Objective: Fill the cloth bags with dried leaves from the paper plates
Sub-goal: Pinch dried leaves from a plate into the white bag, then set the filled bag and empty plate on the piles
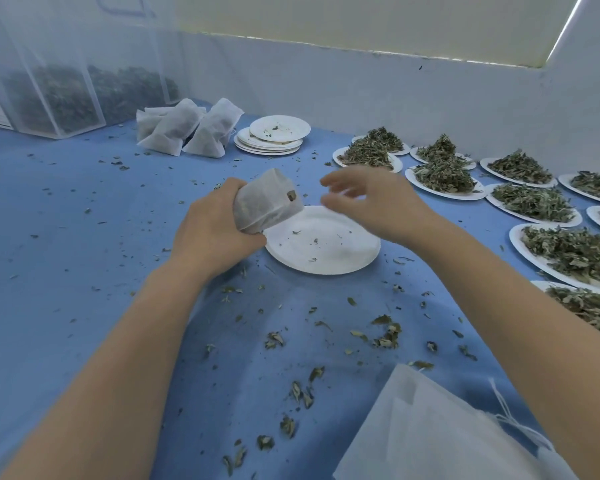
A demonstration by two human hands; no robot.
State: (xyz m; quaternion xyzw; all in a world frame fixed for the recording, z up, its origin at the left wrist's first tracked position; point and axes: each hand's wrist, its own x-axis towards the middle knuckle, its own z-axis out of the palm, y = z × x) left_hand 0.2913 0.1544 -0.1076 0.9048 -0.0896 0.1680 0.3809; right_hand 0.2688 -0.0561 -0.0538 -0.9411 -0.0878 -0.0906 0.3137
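Your left hand grips a filled cloth bag, tilted, its lower end at the rim of a nearly empty paper plate. Your right hand hovers above that plate's far edge, fingers spread and blurred. Loose leaf fragments litter the blue table cover. Filled bags lie beside stacked empty plates. Plates heaped with dried leaves line the right side. Flat empty bags lie nearest you.
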